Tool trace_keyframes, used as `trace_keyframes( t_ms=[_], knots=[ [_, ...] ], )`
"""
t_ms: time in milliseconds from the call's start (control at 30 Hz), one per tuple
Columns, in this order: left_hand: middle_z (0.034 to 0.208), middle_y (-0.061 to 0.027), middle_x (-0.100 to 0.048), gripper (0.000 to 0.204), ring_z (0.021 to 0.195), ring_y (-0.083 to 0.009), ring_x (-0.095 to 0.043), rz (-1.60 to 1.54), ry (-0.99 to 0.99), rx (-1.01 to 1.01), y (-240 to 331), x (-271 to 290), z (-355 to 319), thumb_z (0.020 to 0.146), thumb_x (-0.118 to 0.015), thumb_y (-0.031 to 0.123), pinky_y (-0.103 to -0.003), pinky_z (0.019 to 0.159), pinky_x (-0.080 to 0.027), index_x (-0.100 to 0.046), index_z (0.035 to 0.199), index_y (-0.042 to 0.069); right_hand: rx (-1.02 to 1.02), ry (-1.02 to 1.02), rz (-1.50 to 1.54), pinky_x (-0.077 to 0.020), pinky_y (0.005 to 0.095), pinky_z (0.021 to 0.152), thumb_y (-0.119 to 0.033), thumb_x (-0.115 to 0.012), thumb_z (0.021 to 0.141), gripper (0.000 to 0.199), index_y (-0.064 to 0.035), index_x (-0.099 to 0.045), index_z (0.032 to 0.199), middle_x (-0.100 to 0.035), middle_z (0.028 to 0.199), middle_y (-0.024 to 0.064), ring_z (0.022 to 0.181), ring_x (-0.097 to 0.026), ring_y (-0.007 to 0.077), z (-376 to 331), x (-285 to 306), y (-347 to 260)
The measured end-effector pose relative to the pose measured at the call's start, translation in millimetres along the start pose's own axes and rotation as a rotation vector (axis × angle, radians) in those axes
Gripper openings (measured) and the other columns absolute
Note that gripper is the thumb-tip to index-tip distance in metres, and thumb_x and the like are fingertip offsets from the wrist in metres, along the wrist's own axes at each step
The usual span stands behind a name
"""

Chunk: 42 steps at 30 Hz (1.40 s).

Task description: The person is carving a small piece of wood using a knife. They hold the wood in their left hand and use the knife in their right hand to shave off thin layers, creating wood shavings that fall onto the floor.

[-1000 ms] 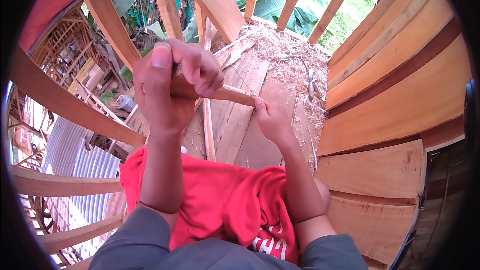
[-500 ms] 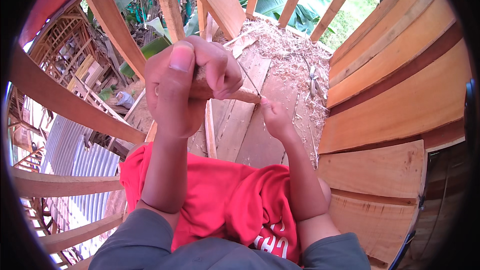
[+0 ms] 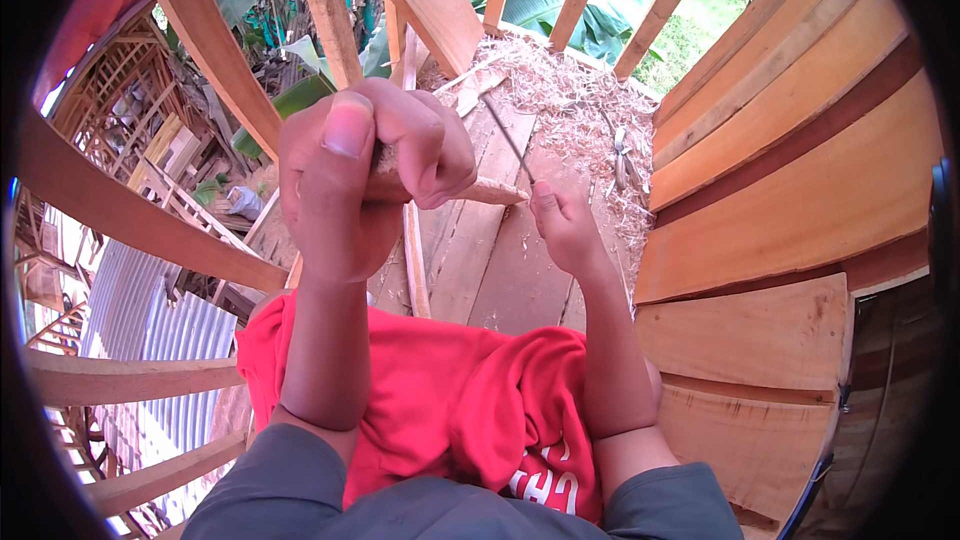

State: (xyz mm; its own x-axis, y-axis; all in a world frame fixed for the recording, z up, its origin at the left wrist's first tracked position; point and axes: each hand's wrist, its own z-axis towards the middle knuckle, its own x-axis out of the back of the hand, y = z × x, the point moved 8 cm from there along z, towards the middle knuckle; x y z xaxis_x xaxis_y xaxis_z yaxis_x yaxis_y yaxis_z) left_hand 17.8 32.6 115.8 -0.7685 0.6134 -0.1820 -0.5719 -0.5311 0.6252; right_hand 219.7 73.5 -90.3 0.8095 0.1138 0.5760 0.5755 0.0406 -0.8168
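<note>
- My left hand (image 3: 365, 175) is raised close to my face, fingers curled tight around the thick end of a short wooden peg (image 3: 490, 192) — thumb up on top, nail toward me
- The peg sticks out to the right from that fist, pale and tapering to a blunt tip just beside my other hand
- My right hand (image 3: 565, 230) sits lower and to the right, fingers pinched on the near end of a thin dark blade (image 3: 508, 138) that slants up and away to the left, crossing above the peg's tip; I cannot tell whether blade and peg touch
- Below the hands lie the worn floor planks (image 3: 500, 260), running away from me, with a heap of wood shavings (image 3: 570, 100) at their far end
- A small metal tool (image 3: 622, 162) lies among the shavings, too small to name
- To my right, broad curved hull planks (image 3: 800, 190) are stacked edge on edge; curved wooden ribs (image 3: 200, 40) stand to my left and ahead
- A red shirt (image 3: 450, 400) covers my lap — grey sleeves at the lower edge
- Green banana leaves (image 3: 560, 0) show beyond the ribs
</note>
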Motion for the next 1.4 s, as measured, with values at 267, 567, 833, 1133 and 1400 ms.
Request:
trace_keyframes(
  t_ms=[267,567,833,1133,1400],
  knots=[
    [0.057,-0.0099,-0.049,0.049,0.048,-0.0157,-0.043,-0.078,-0.056,-0.093,2.5,-0.2,0.9,0.103,-0.033,0.033,-0.028,0.046,-0.036,-0.048,0.068,0.001,0.085,0.062,-0.219,-0.0378,0.0394,0.053,-0.039,-0.044,0.099,0.048,0.0013,-0.057,0.076,-0.048,0.056,0.0099,0.053,-0.048,0.0189,-1.0,8.9,-7.3],
    [0.058,-0.0044,-0.046,0.047,0.049,-0.0150,-0.039,-0.072,-0.148,-0.050,2.3,-2.1,1.6,0.103,-0.026,0.034,-0.029,0.044,-0.034,-0.042,0.066,0.010,0.000,0.003,-0.175,-0.0380,0.0414,0.054,-0.037,-0.045,0.099,0.046,0.0010,-0.060,0.077,-0.054,0.060,0.0137,0.055,-0.051,0.0259,-1.9,5.7,-5.7],
    [0.059,-0.0052,-0.048,0.049,0.048,-0.0154,-0.040,-0.117,-0.262,-0.050,0.8,-8.3,3.6,0.103,-0.029,0.034,-0.028,0.041,-0.032,-0.043,0.063,0.009,-0.212,0.079,-0.402,-0.0399,0.0328,0.055,-0.040,-0.046,0.099,0.048,0.0003,-0.057,0.076,-0.049,0.059,0.0070,0.057,-0.048,0.0172,15.9,24.0,83.7],
    [0.057,-0.0044,-0.052,0.046,0.042,-0.0153,-0.041,-0.100,-0.217,-0.100,4.7,-4.3,3.9,0.101,-0.031,0.031,-0.028,0.040,-0.036,-0.046,0.063,0.011,-0.330,0.016,0.096,-0.0438,0.0343,0.060,-0.036,-0.047,0.098,0.044,0.0024,-0.063,0.087,-0.054,0.063,0.0059,0.063,-0.053,0.0156,13.8,9.4,90.4],
    [0.057,-0.0027,-0.056,0.041,0.042,-0.0151,-0.048,-0.085,-0.316,-0.111,13.0,1.0,1.4,0.099,-0.033,0.027,-0.029,0.039,-0.040,-0.049,0.064,0.013,-0.527,-0.086,0.164,-0.0302,0.0295,0.039,-0.039,-0.043,0.099,0.044,-0.0002,-0.061,0.088,-0.043,0.056,-0.0005,0.044,-0.035,0.0093,-12.0,-20.1,45.7]
  ],
)
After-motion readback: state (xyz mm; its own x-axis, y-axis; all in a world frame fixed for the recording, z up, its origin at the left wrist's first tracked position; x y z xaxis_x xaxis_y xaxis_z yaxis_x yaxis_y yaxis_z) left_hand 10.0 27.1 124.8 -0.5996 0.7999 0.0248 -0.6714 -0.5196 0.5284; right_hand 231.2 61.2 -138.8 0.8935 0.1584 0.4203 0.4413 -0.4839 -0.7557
